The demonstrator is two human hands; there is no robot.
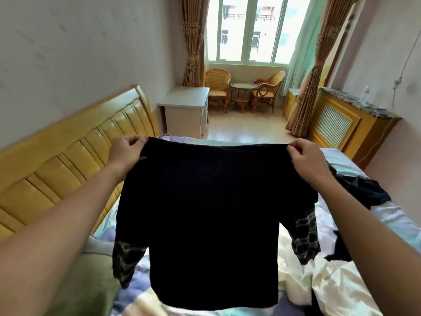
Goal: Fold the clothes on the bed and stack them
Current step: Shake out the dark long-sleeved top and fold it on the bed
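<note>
Above the bed [323,283], a black shirt [211,213] hung in the air, spread out wide and flat. The left hand [124,152] pinched the shirt's top left corner with curled fingers and thumb. The right hand [307,158] pinched the top right corner the same way. Both short sleeves had a light criss-cross pattern and hung down at the shirt's sides. The shirt's bottom edge hung over the near part of the bed, but I could not tell if it touched the covers. More dark clothes [362,190] lay in a bunch by the bed's right edge. A yellow headboard [75,156] stood along the bed's left side. Past the bed's far edge were a white desk [184,110], two wicker chairs [217,87] with a small round table [242,87] between them, and a big window [250,28].
</note>
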